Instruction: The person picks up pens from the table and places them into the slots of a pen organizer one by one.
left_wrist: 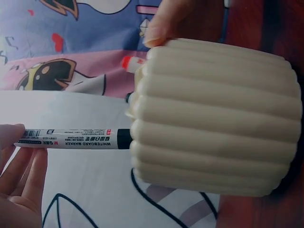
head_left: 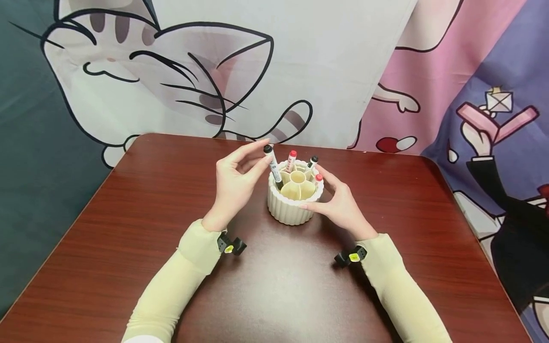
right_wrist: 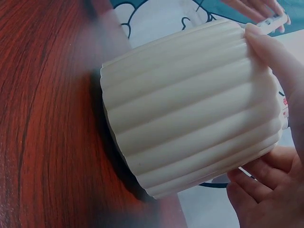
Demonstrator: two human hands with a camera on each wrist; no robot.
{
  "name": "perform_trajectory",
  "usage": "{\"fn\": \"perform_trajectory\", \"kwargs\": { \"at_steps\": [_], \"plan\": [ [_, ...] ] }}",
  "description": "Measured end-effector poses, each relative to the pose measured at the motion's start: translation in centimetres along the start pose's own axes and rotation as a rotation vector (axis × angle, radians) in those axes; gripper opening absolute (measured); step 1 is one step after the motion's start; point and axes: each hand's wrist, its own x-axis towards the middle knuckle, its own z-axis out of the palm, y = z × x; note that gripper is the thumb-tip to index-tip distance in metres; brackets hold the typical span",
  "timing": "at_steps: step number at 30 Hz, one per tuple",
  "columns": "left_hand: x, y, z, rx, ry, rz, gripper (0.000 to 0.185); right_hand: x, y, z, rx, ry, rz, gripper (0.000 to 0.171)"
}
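Note:
A cream fluted pen holder [head_left: 288,209] stands upright on the table, divided inside into petal-shaped compartments around a round middle one. My left hand [head_left: 236,178] pinches a black-capped whiteboard marker [head_left: 274,166] near its upper end. The marker is nearly upright, and its lower black end dips past the rim at the holder's left side; how deep it sits is hidden. With thumb in front and fingers behind, my right hand [head_left: 343,207] grips the holder's right side. Inside stand a red-capped marker [head_left: 291,161], a dark-capped marker [head_left: 312,162] and another red-capped marker [head_left: 318,179].
The dark red-brown wooden table [head_left: 274,295] has rounded far corners. Behind it hangs a cartoon-printed cloth [head_left: 334,71] with a cat on it. A small black device [head_left: 231,244] sits on the left wrist and a similar black device [head_left: 351,256] on the right.

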Motion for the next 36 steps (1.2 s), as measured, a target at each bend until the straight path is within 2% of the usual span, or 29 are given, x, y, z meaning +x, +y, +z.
{"fn": "perform_trajectory", "kwargs": {
  "at_steps": [5,8,12,16,20,24,28,33,36],
  "plan": [
    [-0.8,-1.4,0.5,0.034,-0.041,-0.050,0.031,0.1,1.9,0.0,0.006,0.005,0.009,0.100],
    [-1.3,-1.9,0.6,0.067,-0.058,-0.078,0.031,0.2,2.1,0.0,0.006,0.003,0.005,0.100],
    [-1.5,-1.1,0.8,0.125,-0.070,-0.093,0.028,0.1,0.6,0.1,-0.006,-0.003,0.005,0.099],
    [-1.5,0.2,0.8,0.175,-0.086,-0.096,0.025,0.3,2.1,0.2,-0.010,0.001,0.001,0.101],
    [-1.8,-1.2,0.5,0.203,-0.093,-0.091,0.024,0.4,3.5,0.2,-0.019,0.005,-0.006,0.102],
    [-2.1,-3.2,0.0,0.256,-0.107,-0.073,0.022,0.3,3.9,0.1,-0.049,0.013,-0.012,0.102],
    [-2.1,-3.7,-0.7,0.277,-0.143,-0.082,0.023,0.0,3.7,-0.1,-0.099,0.006,-0.004,0.102],
    [-2.3,-3.6,-2.2,0.346,-0.224,-0.167,0.030,-0.5,3.7,-1.4,-0.206,-0.042,-0.002,0.096],
    [-2.4,-3.7,-3.7,0.434,-0.294,-0.225,0.045,-0.9,4.1,-2.9,-0.291,-0.072,-0.002,0.095]
  ]
}}
